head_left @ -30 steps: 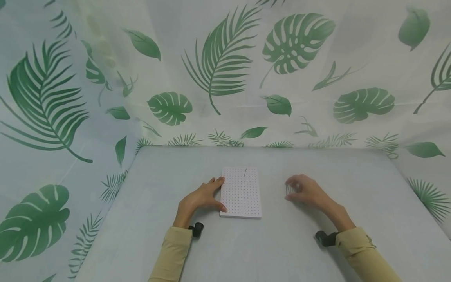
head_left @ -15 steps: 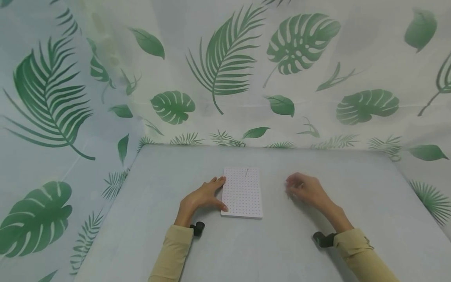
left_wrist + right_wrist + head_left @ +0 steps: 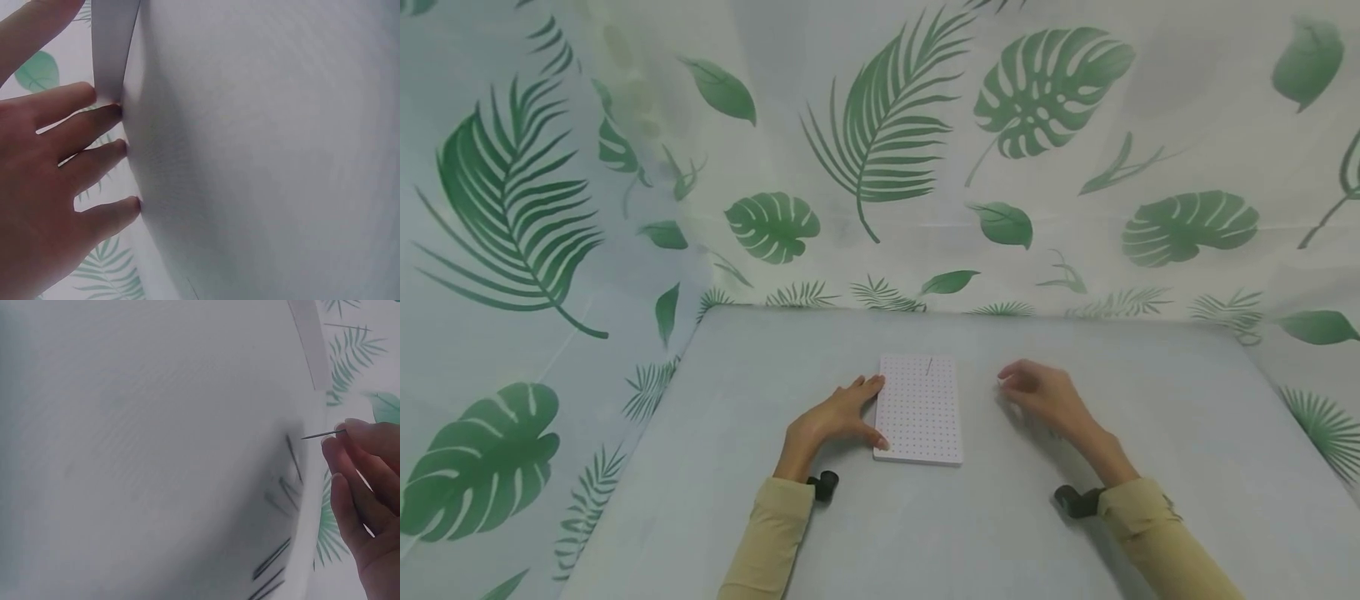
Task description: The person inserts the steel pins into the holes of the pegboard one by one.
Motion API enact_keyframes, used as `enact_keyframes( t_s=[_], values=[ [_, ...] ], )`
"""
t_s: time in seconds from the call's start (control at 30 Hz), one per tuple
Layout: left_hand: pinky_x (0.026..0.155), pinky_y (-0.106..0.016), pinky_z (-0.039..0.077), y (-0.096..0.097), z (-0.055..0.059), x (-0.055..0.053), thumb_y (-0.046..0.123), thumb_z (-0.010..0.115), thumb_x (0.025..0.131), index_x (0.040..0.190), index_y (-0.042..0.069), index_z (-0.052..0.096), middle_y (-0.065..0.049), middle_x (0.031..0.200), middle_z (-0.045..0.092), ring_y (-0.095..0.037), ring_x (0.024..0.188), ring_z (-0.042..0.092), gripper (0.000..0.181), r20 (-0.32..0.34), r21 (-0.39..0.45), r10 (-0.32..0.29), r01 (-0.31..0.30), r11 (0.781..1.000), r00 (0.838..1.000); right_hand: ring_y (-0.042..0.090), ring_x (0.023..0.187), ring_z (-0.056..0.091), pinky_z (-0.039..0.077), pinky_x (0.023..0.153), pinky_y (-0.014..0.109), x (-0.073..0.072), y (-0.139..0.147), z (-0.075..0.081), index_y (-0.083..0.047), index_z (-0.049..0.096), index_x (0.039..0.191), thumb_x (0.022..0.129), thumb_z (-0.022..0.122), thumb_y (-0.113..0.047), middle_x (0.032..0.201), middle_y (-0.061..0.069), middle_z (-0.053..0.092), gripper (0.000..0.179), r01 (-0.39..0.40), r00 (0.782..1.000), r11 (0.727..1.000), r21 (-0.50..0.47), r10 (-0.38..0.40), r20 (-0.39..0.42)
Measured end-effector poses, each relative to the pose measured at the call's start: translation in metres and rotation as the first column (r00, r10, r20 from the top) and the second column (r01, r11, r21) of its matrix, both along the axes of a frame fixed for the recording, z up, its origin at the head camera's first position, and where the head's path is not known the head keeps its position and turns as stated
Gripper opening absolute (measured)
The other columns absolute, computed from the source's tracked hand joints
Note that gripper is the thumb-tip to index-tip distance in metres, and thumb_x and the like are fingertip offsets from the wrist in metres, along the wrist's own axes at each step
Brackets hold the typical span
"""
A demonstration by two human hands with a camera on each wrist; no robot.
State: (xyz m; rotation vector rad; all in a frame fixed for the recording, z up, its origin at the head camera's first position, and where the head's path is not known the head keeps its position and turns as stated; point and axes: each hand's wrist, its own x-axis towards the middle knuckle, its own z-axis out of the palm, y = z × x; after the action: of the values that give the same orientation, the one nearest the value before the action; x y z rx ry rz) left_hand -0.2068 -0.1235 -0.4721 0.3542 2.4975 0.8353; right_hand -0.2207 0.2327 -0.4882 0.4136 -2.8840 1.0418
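A white board with a grid of small holes lies flat on the table. Near its far edge a thin dark nail stands up from it. My left hand is spread along the board's left side, thumb near the front corner and fingers at the edge; in the left wrist view its fingers look nearly straight. To the right of the board, my right hand pinches another thin nail between thumb and fingertips, its pointed end sticking out. Below that hand, several dark nails lie on the table.
The pale table runs back to a white hanging cloth printed with green leaves. More of the leaf cloth hangs along the left. Each wrist wears a small black camera.
My right hand, earlier low over the loose nails, has risen and shifted slightly left toward the board with one nail pinched. The left hand keeps its place at the board.
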Motion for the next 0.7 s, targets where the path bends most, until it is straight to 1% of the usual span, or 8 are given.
enact_keyframes(
  t_s=[0.1,0.3,0.47,0.57,0.7],
  values=[
    [0.126,-0.064,0.018,0.0,-0.001,0.001,0.03,0.091,0.077,0.164,0.016,0.03,-0.011,0.171,0.023,-0.046,0.157,0.014,0.107,0.001,-0.002,0.001,-0.001,1.0,1.0,0.026,0.09,0.074,0.059,0.076,0.034,-0.004,-0.007,0.001,-0.008,0.072,0.111,0.088,0.079,-0.008,0.098,0.009,0.078,0.023,-0.001,1.0,1.0,-0.014,0.001,-0.003],
    [0.126,-0.065,0.019,-0.001,-0.002,0.002,0.031,0.091,0.078,0.164,0.016,0.029,-0.015,0.171,0.022,-0.05,0.156,0.015,0.107,0.002,-0.01,-0.006,0.006,1.0,1.0,0.025,0.093,0.075,0.06,0.081,0.037,-0.012,-0.017,-0.001,-0.008,0.074,0.109,0.089,0.079,-0.008,0.1,0.008,0.079,0.021,-0.003,1.0,0.999,-0.038,0.004,0.014],
    [0.126,-0.064,0.019,-0.003,-0.002,0.0,0.032,0.091,0.077,0.164,0.017,0.029,-0.016,0.171,0.021,-0.05,0.155,0.015,0.108,-0.006,-0.017,-0.006,0.006,1.0,1.0,0.025,0.095,0.076,0.06,0.086,0.042,-0.02,-0.026,0.001,-0.007,0.075,0.108,0.09,0.078,-0.01,0.102,0.009,0.079,0.019,-0.023,1.0,0.997,-0.068,0.024,0.014],
    [0.127,-0.063,0.017,-0.003,-0.002,-0.001,0.033,0.091,0.078,0.164,0.017,0.028,-0.013,0.171,0.02,-0.047,0.157,0.014,0.108,-0.005,-0.012,-0.007,0.007,1.0,1.0,0.025,0.095,0.076,0.059,0.087,0.041,-0.022,-0.03,0.004,-0.008,0.075,0.106,0.091,0.078,-0.011,0.1,0.007,0.079,0.016,-0.02,0.999,0.997,-0.072,0.022,0.028],
    [0.127,-0.063,0.016,-0.003,-0.003,-0.001,0.032,0.091,0.077,0.164,0.017,0.028,-0.013,0.171,0.02,-0.046,0.157,0.013,0.108,0.001,0.006,-0.009,0.009,1.0,1.0,0.024,0.091,0.075,0.058,0.083,0.033,-0.023,-0.037,0.007,-0.007,0.076,0.101,0.089,0.079,-0.011,0.097,0.008,0.079,0.013,-0.023,0.999,0.994,-0.104,0.026,0.028]
  ],
)
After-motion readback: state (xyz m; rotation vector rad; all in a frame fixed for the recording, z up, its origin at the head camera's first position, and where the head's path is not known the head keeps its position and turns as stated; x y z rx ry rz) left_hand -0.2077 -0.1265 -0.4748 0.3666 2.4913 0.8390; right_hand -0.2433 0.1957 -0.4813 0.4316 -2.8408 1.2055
